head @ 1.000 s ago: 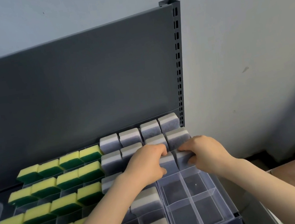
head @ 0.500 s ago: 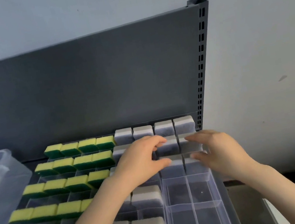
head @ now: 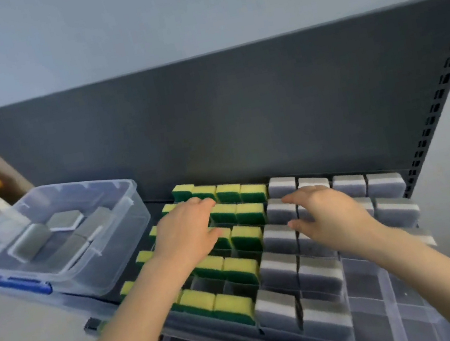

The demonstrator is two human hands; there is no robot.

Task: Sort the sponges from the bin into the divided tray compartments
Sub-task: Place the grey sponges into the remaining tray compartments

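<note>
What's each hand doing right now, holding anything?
Left hand: open, holding nothing, over the yellow-green sponges.
Right hand: open, holding nothing, over the grey sponges.

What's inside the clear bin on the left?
A few grey sponges lie loose in the bin. Its cloudy near wall and motion blur hide the exact count.
</note>
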